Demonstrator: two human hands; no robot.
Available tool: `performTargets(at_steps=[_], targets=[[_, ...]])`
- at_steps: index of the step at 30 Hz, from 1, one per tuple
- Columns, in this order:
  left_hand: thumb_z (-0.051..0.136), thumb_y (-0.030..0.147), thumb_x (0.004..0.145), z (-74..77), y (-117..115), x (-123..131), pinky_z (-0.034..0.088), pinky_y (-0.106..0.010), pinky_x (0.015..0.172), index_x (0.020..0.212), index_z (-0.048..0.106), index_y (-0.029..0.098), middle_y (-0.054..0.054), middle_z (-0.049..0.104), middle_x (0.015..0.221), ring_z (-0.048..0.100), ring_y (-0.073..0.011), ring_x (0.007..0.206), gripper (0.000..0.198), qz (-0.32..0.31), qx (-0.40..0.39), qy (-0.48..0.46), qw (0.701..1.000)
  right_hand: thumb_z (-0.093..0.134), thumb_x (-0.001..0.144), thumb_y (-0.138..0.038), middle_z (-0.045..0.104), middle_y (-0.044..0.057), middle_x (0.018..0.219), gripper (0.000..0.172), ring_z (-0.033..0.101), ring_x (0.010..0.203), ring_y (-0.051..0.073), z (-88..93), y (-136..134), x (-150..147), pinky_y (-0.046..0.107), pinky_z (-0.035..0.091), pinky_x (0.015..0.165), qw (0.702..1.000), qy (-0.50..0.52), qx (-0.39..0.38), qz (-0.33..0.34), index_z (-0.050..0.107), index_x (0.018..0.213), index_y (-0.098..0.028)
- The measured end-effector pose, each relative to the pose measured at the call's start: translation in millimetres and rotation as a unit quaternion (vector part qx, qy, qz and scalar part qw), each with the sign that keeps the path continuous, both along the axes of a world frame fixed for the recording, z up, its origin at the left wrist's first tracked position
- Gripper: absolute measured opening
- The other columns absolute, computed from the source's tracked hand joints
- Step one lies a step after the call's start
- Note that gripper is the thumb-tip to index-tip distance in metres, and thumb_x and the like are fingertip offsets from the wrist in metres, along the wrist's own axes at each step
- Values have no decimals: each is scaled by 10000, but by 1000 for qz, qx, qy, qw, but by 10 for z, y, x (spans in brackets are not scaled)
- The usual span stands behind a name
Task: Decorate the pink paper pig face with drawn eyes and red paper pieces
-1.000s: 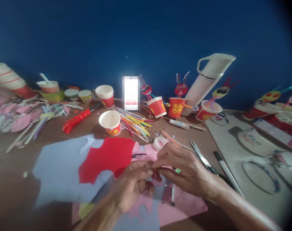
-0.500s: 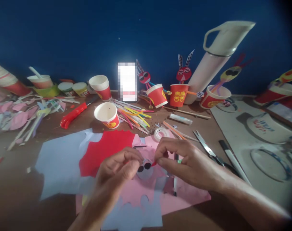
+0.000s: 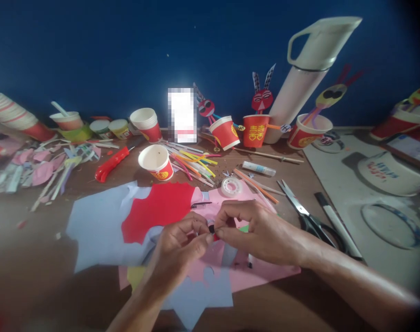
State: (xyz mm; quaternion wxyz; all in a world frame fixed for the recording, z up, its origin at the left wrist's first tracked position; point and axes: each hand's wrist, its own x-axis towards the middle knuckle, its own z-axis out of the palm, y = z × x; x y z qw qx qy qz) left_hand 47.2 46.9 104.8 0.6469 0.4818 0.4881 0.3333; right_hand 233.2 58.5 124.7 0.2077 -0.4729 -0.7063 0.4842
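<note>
Wall, plain and dark blue (image 3: 92, 55), rises beyond a broad brown surface (image 3: 40, 281) crowded with craft clutter. On the side near the person I see overlapping sheets: a pale blue one (image 3: 97, 226), a scallop-edged red one (image 3: 157, 212) partly over it, and a pink one (image 3: 265, 275) reaching to the right. At the back, a tall white flask with a handle (image 3: 298, 87) stands behind an orange-red paper cup with gold characters (image 3: 256, 131).

Over the sheets, the left hand (image 3: 185, 244) and right hand (image 3: 261, 226) meet nearly fingertip to fingertip, each pinching with thumb and forefinger. Right of them lie black-handled metal scissors (image 3: 301, 210); far to the left, a red-handled cutter (image 3: 112, 165). Just beyond the right hand is a round roll of clear tape (image 3: 231, 186).

Smallest of all is a black-and-red scrap (image 3: 211, 228), held between both hands, above the pink sheet, mostly hidden by fingers.
</note>
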Motion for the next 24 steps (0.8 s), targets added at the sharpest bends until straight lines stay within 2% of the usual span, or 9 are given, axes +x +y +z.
performTargets(at_steps=[3,6,10,11,13,17,19,24], targets=[[633,198,725,-16,-23,-7,341,-197,559,644,617,154,1,533,750,456,-99,654,94,17,14,11,1000,542,804,-176,542,-50,648,116,465,607,83,-51,4,-10,200,376,561,999,27,-19,-6,589,699,-185],[631,222,740,-49,-59,-47,333,-202,536,654,627,157,1,546,737,448,-96,619,108,7,29,25,999,552,808,-192,522,-51,634,120,440,588,78,-94,0,-28,197,367,551,998,51,-25,-2,587,695,-174],[550,300,838,-109,-189,-180,402,-229,603,817,670,182,-21,628,811,547,-137,689,170,52,84,102,990,550,811,-212,522,-48,636,118,440,580,76,-178,-23,-40,194,364,542,998,39,-48,-2,596,712,-170],[524,296,859,-131,-237,-222,423,-239,647,874,667,193,-26,646,853,577,-152,739,177,64,116,141,981,551,811,-222,521,-47,631,122,440,578,77,-207,-31,-43,195,362,540,998,30,-51,-5,603,715,-167],[506,231,872,-190,-338,-299,438,-253,733,929,648,203,-30,658,907,596,-171,834,155,47,212,221,951,556,812,-248,516,-47,613,135,438,562,77,-266,-49,-54,196,353,526,998,8,-56,-10,619,729,-163],[514,68,831,-338,-482,-365,440,-291,809,1001,603,154,-67,641,970,553,-185,912,210,-68,403,274,870,543,814,-247,534,-47,596,142,442,530,77,-329,-69,-104,193,345,492,997,-39,-65,-7,638,756,-159],[516,50,828,-398,-501,-360,447,-316,809,1023,589,135,-90,626,1033,533,-196,933,225,-104,439,291,844,543,810,-228,547,-44,602,141,452,537,78,-327,-59,-133,195,349,500,996,-66,-60,-2,644,745,-156],[476,118,871,-482,-461,-345,462,-383,788,1077,566,143,-107,586,1107,516,-230,948,226,-152,443,363,805,552,797,-170,566,-41,617,124,479,576,84,-320,12,-172,208,349,549,992,-120,-36,19,652,723,-164]])
